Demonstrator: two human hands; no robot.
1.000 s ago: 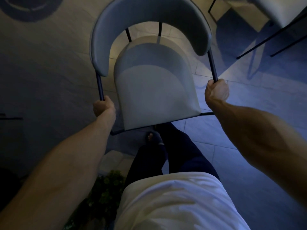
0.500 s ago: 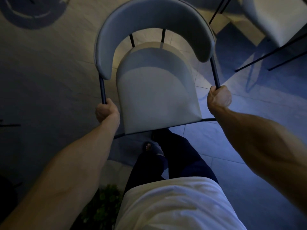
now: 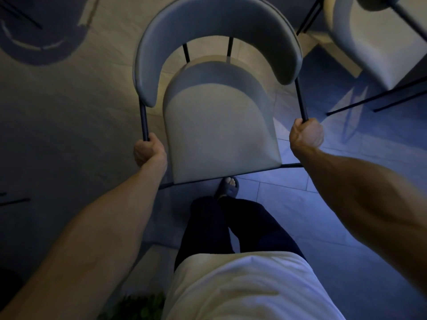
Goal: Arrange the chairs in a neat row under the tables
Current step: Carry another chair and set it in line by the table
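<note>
A pale grey padded chair (image 3: 219, 125) with a curved backrest and thin black metal frame fills the middle of the view, held in front of me with the seat facing up. My left hand (image 3: 149, 152) is closed around the black frame rod on the chair's left side. My right hand (image 3: 306, 135) grips the matching rod on the right side. The chair's legs are hidden beneath the seat. No table shows in the view.
A second pale chair (image 3: 374, 40) with black legs stands at the top right. The floor is dim stone tile (image 3: 57, 112). My legs and a sandalled foot (image 3: 227, 188) are just behind the held chair. Green leaves (image 3: 138, 308) show at the bottom edge.
The held chair and both hands have shifted down and slightly right in the view. The second chair at the top right has come closer. My foot has stepped forward under the seat's edge.
</note>
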